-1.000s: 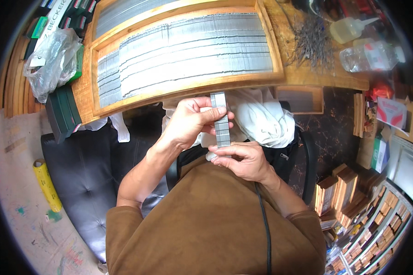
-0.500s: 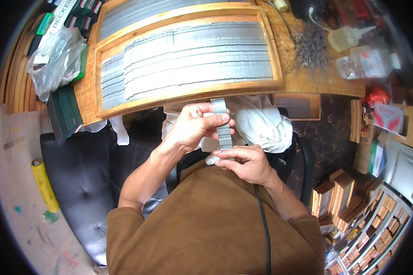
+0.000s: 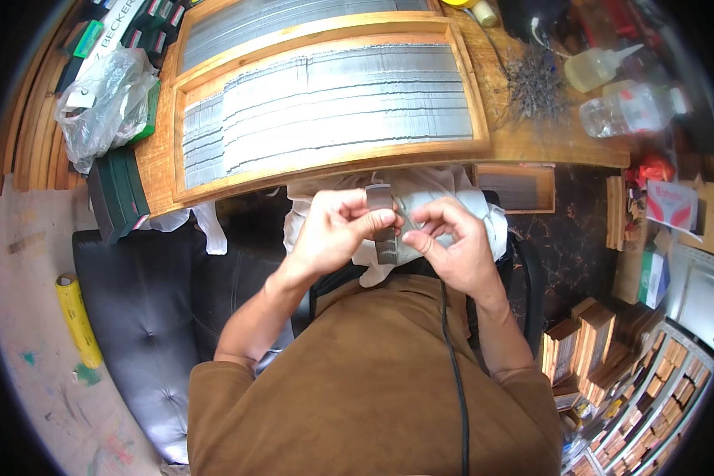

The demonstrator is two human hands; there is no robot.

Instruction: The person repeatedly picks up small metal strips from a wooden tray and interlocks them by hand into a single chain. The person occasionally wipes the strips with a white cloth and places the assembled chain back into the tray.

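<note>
Grey strip is up in the air over the lap, just short of the tray edge, roughly upright in view. Left hand has it pinched, thumb over the front, fingers closed behind. Right hand is just beside it, thumb and fingertips slightly apart; blur there, can't tell if they grip a thin piece. White cloth underneath. Progress: wooden tray on the tabletop looks mostly filled with grey rows, shorter stack at its left end; second tray behind also holds grey rows. Strip in hand isn't in either; remaining count can't be read.
</note>
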